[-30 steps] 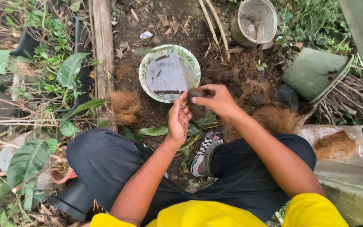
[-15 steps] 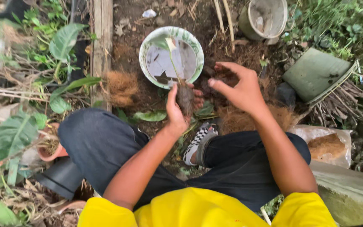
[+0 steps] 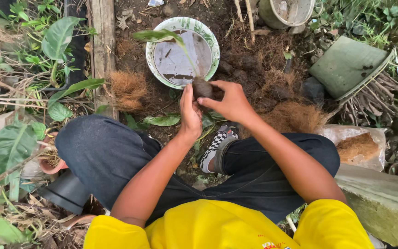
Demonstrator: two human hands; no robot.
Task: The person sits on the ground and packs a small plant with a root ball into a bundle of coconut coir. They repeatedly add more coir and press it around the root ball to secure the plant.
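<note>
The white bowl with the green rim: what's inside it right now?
The bowl holds shallow murky water with dark bits of debris. A seedling leaf, rising from the root ball gripped between the left hand and right hand, covers part of the bowl; what lies under it is hidden.

Your hands hide most of the dark root ball; the grey pot is cut by the top edge.

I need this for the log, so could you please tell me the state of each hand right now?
Left hand: closed around the root ball.
Right hand: closed on the same root ball.
</note>
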